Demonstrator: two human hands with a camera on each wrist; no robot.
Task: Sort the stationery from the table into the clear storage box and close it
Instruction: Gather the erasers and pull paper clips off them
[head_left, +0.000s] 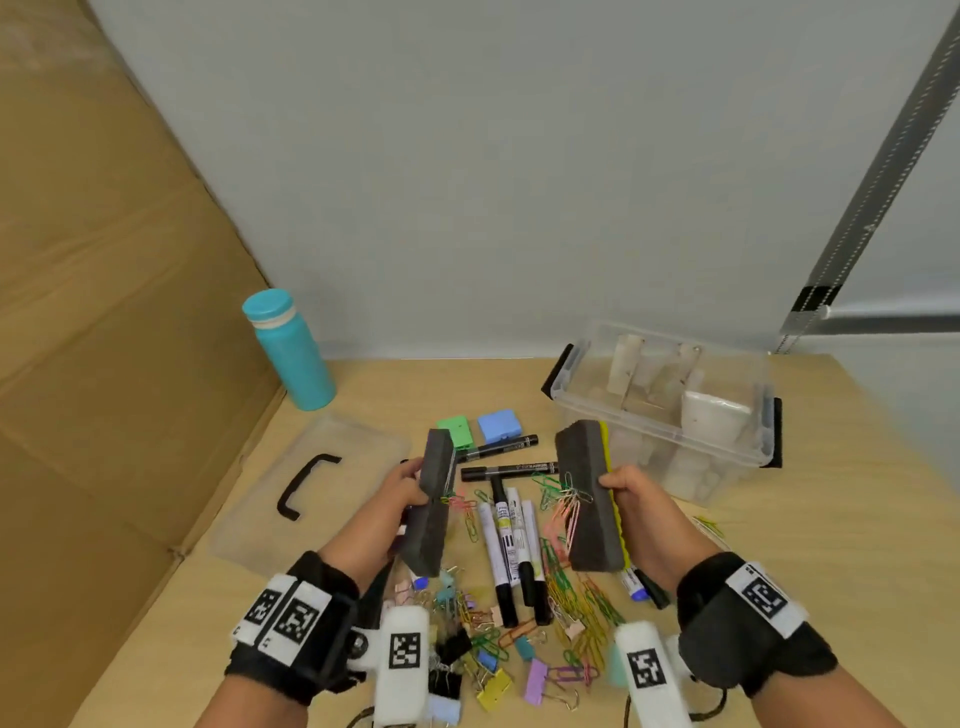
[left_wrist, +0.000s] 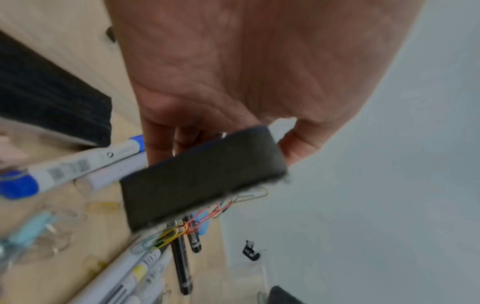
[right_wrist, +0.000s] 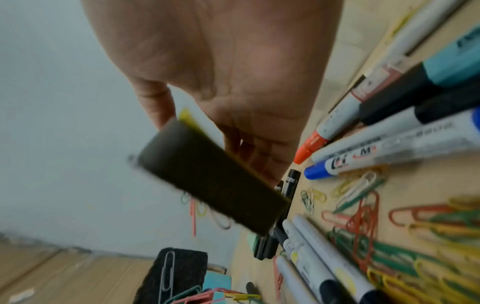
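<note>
two erasers up, clips hanging off both

i have an eraser in each hand, both lifted clear of the table (head_left: 810, 525). my left hand (head_left: 402, 491) is curled round the left eraser (head_left: 434, 512), fingers on its outer side and thumb over the far end; the felt face is turned inward toward my other hand. a few paper clips (head_left: 457, 501) cling to that felt just past my thumb, and the left wrist view shows them dangling off the lower edge of the block.

my right hand (head_left: 631, 496) grips the right eraser (head_left: 589, 501) the same way, fingers wrapped on its yellow back, felt facing inward. a bunch of pink and green clips (head_left: 569, 501) hangs from the felt just inside my grip.

between the two grips and below them lie the markers (head_left: 511, 540), side by side, with two black ones crosswise just beyond. nearer my wrists is a spread of loose coloured clips and binder clips (head_left: 498, 649).

beyond my right hand and close to it sits the clear storage box (head_left: 670, 410), open, with pale dividers inside. its lid (head_left: 311, 488) lies flat outside my left hand, black handle up. a teal bottle (head_left: 291, 351) stands well beyond the lid.
</note>
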